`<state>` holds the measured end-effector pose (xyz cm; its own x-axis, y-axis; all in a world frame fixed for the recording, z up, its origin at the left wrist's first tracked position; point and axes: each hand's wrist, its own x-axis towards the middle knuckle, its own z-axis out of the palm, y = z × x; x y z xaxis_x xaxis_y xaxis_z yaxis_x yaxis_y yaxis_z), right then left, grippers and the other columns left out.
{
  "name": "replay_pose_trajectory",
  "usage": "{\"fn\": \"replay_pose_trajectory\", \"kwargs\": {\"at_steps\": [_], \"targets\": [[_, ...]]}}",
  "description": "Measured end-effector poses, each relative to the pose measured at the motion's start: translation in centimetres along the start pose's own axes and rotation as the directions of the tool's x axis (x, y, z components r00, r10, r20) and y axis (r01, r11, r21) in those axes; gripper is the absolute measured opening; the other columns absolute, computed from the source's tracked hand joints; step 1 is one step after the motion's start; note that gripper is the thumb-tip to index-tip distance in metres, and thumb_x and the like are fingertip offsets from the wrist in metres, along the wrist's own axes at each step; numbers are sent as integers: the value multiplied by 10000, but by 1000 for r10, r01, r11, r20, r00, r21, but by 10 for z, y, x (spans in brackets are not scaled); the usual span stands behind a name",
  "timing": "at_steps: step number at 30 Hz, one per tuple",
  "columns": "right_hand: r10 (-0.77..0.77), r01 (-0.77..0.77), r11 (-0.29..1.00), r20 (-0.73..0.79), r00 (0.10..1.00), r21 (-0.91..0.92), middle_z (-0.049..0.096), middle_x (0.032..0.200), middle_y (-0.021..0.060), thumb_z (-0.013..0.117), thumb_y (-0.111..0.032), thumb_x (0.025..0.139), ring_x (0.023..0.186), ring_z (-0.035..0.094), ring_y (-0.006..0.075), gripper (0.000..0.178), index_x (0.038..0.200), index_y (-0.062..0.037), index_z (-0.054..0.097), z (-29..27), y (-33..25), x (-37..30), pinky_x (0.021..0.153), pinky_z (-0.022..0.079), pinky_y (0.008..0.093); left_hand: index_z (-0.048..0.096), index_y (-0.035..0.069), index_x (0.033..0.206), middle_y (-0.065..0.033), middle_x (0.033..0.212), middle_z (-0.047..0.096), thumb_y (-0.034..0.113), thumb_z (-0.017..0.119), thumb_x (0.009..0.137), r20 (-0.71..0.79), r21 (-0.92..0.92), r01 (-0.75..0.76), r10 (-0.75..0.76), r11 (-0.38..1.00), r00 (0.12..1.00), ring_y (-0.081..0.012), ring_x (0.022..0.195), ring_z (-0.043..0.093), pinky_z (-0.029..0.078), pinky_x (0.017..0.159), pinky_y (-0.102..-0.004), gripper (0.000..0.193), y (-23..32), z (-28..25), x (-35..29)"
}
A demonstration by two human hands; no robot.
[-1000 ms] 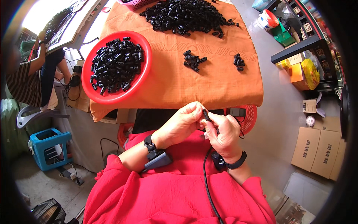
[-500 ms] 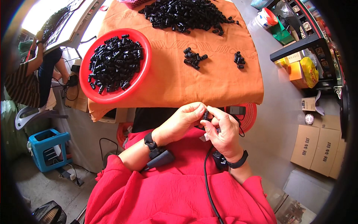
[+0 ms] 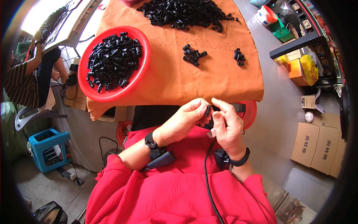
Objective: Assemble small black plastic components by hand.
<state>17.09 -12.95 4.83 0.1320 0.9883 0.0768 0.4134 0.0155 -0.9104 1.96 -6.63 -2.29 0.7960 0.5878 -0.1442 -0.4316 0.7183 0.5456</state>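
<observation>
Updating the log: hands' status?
Left hand pinching small black cylindrical plastic piece. Right hand alongside, thumb and forefinger parted, grip unclear. Thin black cable below, clear of piece.

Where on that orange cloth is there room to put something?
The cloth is bare along its near side, right of the basin and in front of the left cluster and right cluster. A smaller gap separates those clusters. Crowded: the far side, under the black pile, and the basin, heaped with black parts.

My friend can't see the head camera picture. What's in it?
A person's left hand pinches a small black part, the right hand beside it. Beyond, an orange-covered table bears a red bowl of black parts, plus loose piles.
</observation>
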Motion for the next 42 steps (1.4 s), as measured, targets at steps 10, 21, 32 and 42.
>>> {"fn": "replay_pose_trajectory", "kwargs": {"at_steps": [10, 21, 32, 42], "targets": [[-61, -1, 952, -195, 979, -305, 629, 682, 147, 579, -40, 956, 550, 634, 268, 185, 1138, -12, 586, 10, 12, 11, 529, 499, 378, 559, 58, 1078, -17, 966, 565, 307, 449, 1065, -77, 159, -2, 14, 987, 997, -110, 876, 518, 443, 807, -285, 272, -2, 7, -1], [-91, 1, 934, -234, 968, -359, 647, 706, 174, 585, -57, 954, 625, 669, 313, 171, 1119, -12, 579, 17, 19, 15, 542, 506, 403, 547, 60, 1074, -1, 889, 544, 271, 416, 1082, -128, 260, -8, 43, 966, 991, -95, 811, 493, 439, 765, -256, 248, -2, 12, -1], [-73, -20, 935, -248, 966, -353, 651, 725, 189, 584, -62, 957, 644, 669, 343, 160, 1111, -19, 579, 20, 21, 15, 553, 511, 415, 546, 54, 1062, -3, 892, 550, 253, 412, 1083, -137, 333, -12, 61, 943, 989, -95, 815, 488, 428, 752, -247, 241, -1, 14, -1], [-119, 24, 932, -242, 963, -363, 653, 736, 193, 579, -53, 955, 659, 673, 353, 137, 1088, -20, 580, 21, 23, 17, 546, 512, 420, 543, 40, 1050, -11, 879, 549, 219, 401, 1087, -167, 404, -31, 107, 914, 980, -98, 803, 491, 439, 757, -252, 231, -3, 15, -1]]}}
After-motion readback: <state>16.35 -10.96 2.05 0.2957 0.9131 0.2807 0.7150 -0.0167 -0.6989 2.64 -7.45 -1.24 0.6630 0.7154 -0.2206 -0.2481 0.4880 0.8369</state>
